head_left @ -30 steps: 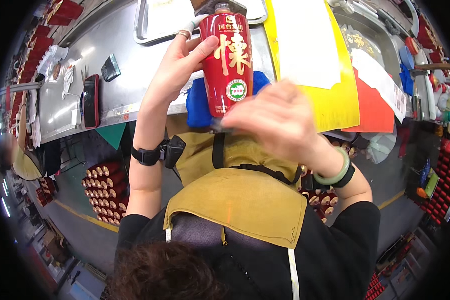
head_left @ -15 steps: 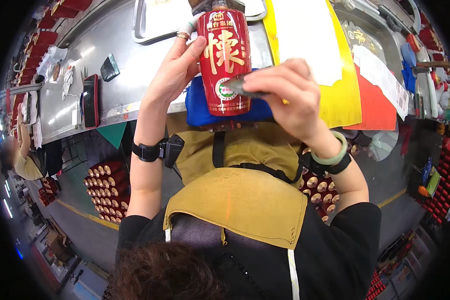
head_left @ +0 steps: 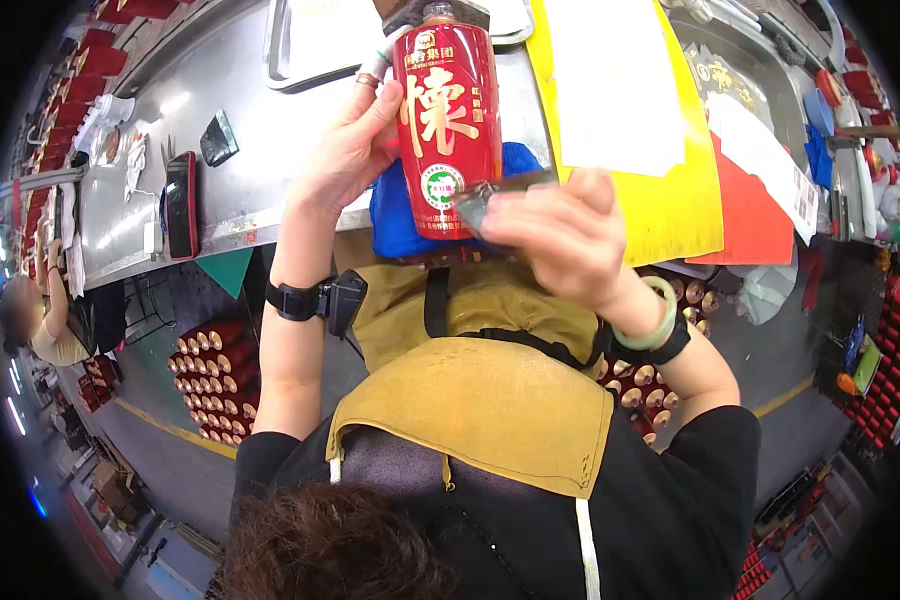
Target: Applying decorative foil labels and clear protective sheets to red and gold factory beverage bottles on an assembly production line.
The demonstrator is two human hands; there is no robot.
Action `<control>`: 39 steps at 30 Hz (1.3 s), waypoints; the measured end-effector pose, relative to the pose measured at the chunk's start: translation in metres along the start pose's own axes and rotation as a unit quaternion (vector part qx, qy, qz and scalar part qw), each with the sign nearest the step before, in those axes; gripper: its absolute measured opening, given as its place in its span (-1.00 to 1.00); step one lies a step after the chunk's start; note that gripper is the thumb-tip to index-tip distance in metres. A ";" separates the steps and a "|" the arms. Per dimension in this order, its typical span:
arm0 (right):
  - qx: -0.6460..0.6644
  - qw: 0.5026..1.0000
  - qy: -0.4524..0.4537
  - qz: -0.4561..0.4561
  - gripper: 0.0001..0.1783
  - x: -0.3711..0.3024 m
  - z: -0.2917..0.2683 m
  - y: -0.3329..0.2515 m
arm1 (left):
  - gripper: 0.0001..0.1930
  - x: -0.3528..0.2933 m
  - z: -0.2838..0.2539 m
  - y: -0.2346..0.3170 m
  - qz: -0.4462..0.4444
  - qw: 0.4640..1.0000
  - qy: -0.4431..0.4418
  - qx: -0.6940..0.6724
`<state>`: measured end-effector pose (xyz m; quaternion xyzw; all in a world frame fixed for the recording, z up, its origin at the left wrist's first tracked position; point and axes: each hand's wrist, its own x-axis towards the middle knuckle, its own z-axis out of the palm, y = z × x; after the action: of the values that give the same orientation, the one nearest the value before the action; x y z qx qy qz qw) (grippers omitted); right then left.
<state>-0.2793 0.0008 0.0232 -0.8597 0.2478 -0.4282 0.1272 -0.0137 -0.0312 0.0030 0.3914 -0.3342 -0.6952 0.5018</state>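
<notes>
A red bottle point(head_left: 452, 120) with gold lettering and a round green-and-white emblem lies tilted, its neck away from me and its base over a blue cloth point(head_left: 390, 220) at the table's edge. My left hand point(head_left: 355, 140) grips the bottle's left side, thumb on the red surface; tape wraps one finger. In my right hand point(head_left: 565, 230) is a small dark flat piece like a scraper point(head_left: 473, 203), pinched in the fingers. Its edge touches the bottle low down, just right of the emblem. The right fingers are slightly blurred.
A phone point(head_left: 180, 205) and another dark flat piece point(head_left: 219, 138) lie on the metal table at left. A metal tray point(head_left: 282, 60) is beyond; yellow point(head_left: 660, 215) and red sheets lie at right. Red bottles with gold caps point(head_left: 215, 375) stand below. Another person point(head_left: 50, 320) is far left.
The bottle has rolled slightly to the left, carrying its emblem left and a little nearer. My right hand has moved slightly nearer with the scraper-like piece. My left hand keeps its hold.
</notes>
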 end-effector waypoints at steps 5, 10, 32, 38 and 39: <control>0.028 0.988 -0.078 -0.127 -0.70 0.007 -0.013 -0.020 | -0.36 -0.001 0.004 0.004 -0.002 1.000 -0.011 -0.001; -0.084 0.990 -0.082 -0.083 -0.71 0.020 -0.009 -0.024 | -0.39 -0.001 0.008 -0.001 0.016 1.000 0.017 0.008; -0.132 0.985 0.055 -0.101 -0.74 0.108 0.005 0.072 | -0.40 -0.011 0.029 0.016 -0.034 0.987 0.138 0.072; 0.037 0.945 -0.224 -0.236 -0.73 0.084 -0.002 -0.008 | -0.46 -0.019 0.026 0.029 0.003 0.996 0.080 -0.048; 0.001 0.958 -0.180 -0.222 -0.69 0.088 0.009 0.005 | -0.39 -0.020 0.027 0.030 0.013 0.997 0.068 -0.045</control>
<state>-0.2291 -0.0507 0.0746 -0.9559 0.0229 -0.2837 0.0725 -0.0206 -0.0186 0.0451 0.4104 -0.2729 -0.6749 0.5492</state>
